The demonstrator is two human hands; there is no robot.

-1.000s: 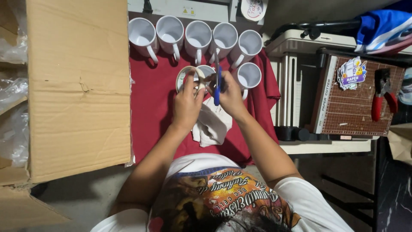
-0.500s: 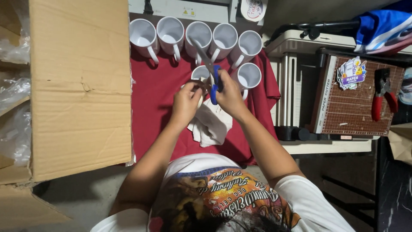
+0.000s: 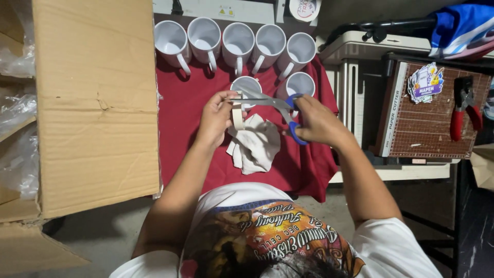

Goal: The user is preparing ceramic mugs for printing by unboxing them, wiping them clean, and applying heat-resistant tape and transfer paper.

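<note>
Change: half a second ago the scissors pointed away from the person, upright over the mugs; now they lie flat across, blades aimed left at the tape roll. Judged from this, a cut at the tape is being lined up.
Left hand [image 3: 216, 117]: grip clamped on a small cream-coloured roll of tape [image 3: 237, 112], held on edge just above the cloth.
Right hand [image 3: 320, 122]: fingers threaded through the handles of blue-handled steel scissors [image 3: 275, 105]; blades look slightly parted, tips close to the roll, though whether they touch it cannot be told.
Position: both things sit mid-scene, over the near middle of the red fabric.
Tabletop: covered by a soft, dark red cloth [image 3: 185, 108] that drapes over the near edge.
Rag: a crumpled off-white rag [image 3: 254, 146] lies just near the hands.
Mugs: five glossy white ceramic mugs [image 3: 205, 36] in a far row, handles toward the person; two more white mugs [image 3: 300, 83] stand nearer, partly behind the scissors.
Left: a large brown corrugated cardboard box flap [image 3: 92, 103], matte and creased.
Right: a brown gridded paper cutter board [image 3: 427, 118] with red-handled pliers [image 3: 463, 110] resting on it.
</note>
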